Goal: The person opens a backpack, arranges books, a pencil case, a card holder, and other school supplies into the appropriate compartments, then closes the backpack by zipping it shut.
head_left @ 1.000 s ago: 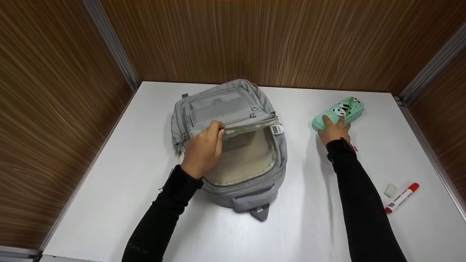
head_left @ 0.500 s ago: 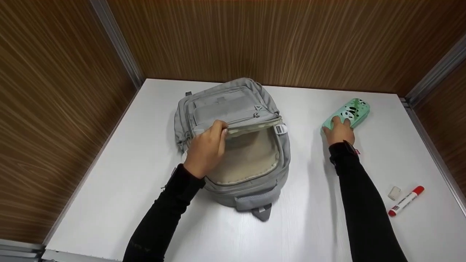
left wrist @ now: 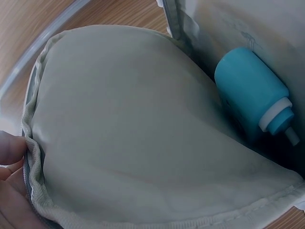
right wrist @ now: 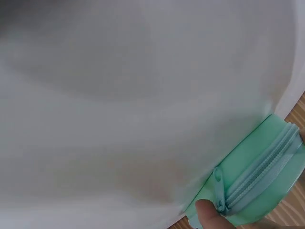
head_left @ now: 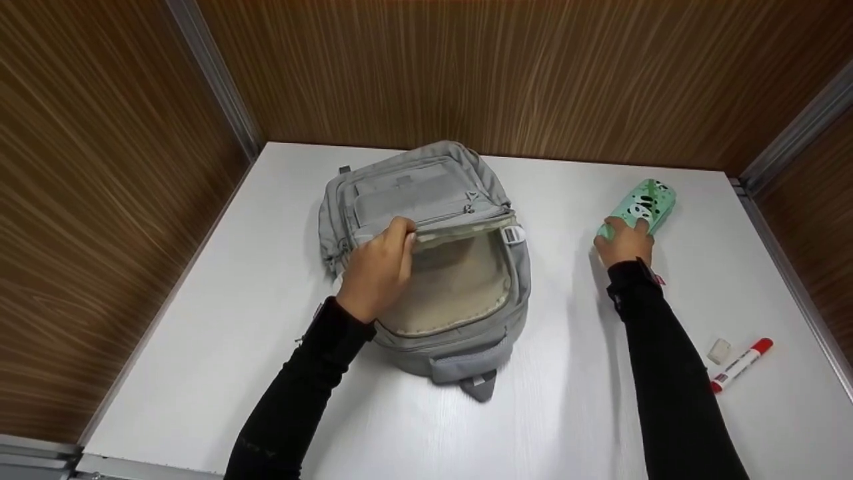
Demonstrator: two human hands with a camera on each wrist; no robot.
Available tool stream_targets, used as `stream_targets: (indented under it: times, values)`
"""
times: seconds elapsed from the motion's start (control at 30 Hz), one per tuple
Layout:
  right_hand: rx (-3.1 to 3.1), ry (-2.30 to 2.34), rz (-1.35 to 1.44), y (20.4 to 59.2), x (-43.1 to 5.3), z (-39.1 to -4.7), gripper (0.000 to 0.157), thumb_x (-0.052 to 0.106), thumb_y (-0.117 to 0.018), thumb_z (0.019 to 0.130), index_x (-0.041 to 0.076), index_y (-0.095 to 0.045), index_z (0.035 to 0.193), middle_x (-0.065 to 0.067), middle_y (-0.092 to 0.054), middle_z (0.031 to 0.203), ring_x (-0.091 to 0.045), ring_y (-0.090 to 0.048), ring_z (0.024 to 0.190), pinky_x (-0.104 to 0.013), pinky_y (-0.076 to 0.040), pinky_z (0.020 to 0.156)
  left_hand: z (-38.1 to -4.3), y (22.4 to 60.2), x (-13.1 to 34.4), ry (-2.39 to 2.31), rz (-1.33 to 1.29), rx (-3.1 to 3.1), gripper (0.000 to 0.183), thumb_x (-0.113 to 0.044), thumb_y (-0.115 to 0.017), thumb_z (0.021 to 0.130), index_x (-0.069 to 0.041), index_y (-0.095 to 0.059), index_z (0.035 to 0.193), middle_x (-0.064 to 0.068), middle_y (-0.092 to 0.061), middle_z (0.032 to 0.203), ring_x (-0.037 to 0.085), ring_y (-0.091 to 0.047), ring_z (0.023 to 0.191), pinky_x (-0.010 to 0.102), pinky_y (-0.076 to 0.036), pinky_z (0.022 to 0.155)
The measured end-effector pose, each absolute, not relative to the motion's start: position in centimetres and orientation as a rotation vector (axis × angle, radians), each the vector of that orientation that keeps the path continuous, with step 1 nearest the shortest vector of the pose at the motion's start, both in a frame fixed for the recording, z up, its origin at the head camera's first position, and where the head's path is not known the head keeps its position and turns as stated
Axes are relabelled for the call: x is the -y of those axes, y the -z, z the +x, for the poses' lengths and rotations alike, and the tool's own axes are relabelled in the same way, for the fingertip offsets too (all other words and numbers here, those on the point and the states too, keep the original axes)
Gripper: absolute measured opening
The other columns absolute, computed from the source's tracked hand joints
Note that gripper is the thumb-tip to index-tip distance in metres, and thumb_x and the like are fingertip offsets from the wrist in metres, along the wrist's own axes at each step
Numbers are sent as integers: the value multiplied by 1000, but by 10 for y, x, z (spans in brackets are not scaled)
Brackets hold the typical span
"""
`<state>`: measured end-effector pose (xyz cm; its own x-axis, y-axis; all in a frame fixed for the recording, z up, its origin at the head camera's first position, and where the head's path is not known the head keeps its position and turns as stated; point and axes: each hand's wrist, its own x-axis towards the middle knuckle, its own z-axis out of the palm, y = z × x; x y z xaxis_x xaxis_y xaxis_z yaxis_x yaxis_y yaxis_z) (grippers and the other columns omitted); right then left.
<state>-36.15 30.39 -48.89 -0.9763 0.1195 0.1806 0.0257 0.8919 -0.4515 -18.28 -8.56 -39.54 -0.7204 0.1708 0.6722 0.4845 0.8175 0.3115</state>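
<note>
A grey backpack lies with its main compartment unzipped, showing a cream lining. My left hand pinches the edge of its front flap and holds it up. Inside the backpack, in the left wrist view, lies a blue bottle with a white ring at its neck. Over at the back right, my right hand grips the near end of a mint-green pencil case printed with pandas. In the right wrist view my thumb presses beside the zipper pull of the case.
On the white table, a whitish eraser and a red-capped white marker lie at the right, close to my right sleeve. Wood-grained panels wall off the back and both sides.
My right fingers have drawn in from spreading over the pencil case to gripping its near end, and the case has turned slightly. My left hand keeps holding the flap; the view has shifted a little.
</note>
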Motion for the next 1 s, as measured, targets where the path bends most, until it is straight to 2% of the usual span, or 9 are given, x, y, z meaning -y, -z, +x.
stream_targets:
  times: [0.2, 0.47, 0.77, 1.0]
  values:
    - [2831, -718, -141, 487, -312, -355, 40, 21, -62, 82, 8, -53, 119, -35, -16, 134, -57, -30, 108, -62, -34, 81, -184, 393, 85, 634, -480, 2339, 12, -13, -41, 93, -6, -50, 97, -1, -54, 68, 12, -47, 50, 27, -39, 42]
    - [2694, -822, -161, 480, -327, -350, 42, 18, -56, 82, 10, -54, 123, -30, -26, 136, -54, -25, 114, -63, -28, 87, -186, 393, 86, 648, -474, 2342, 14, -16, -39, 94, -7, -50, 97, -1, -56, 71, 11, -49, 51, 27, -39, 42]
    - [2432, -816, 35, 475, -341, -338, 36, 10, -61, 75, 4, -63, 111, -29, -46, 121, -51, -43, 104, -53, -33, 88, -187, 391, 85, 678, -456, 2358, 16, -16, -38, 95, -7, -50, 98, 0, -55, 70, 10, -45, 48, 24, -36, 40]
    - [2301, -802, 210, 476, -333, -319, 35, 9, -62, 71, 7, -66, 106, -25, -50, 120, -50, -43, 104, -56, -35, 87, -187, 389, 84, 701, -445, 2339, 18, -16, -37, 95, -5, -50, 99, 1, -55, 69, 11, -45, 48, 26, -36, 40]
